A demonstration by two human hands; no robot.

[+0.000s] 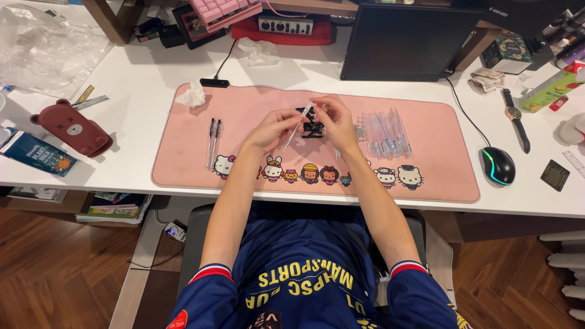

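Observation:
Both my hands meet over the middle of a pink desk mat [195,164]. My left hand [272,129] and my right hand [334,122] together hold a clear pen barrel [297,129], tilted, its upper end pinched by the right fingers. Under the hands lies a small pile of black pen parts [311,129]. To the right a heap of several clear pen barrels [384,133] rests on the mat. Two finished black-tipped pens [213,144] lie side by side at the mat's left.
A dark monitor [405,39] stands behind the mat. A black mouse [498,165], a wristwatch [517,119] and a small black square are at the right. A brown bear-shaped pouch [72,128], crumpled tissues [194,95] and a clear plastic bag are to the left.

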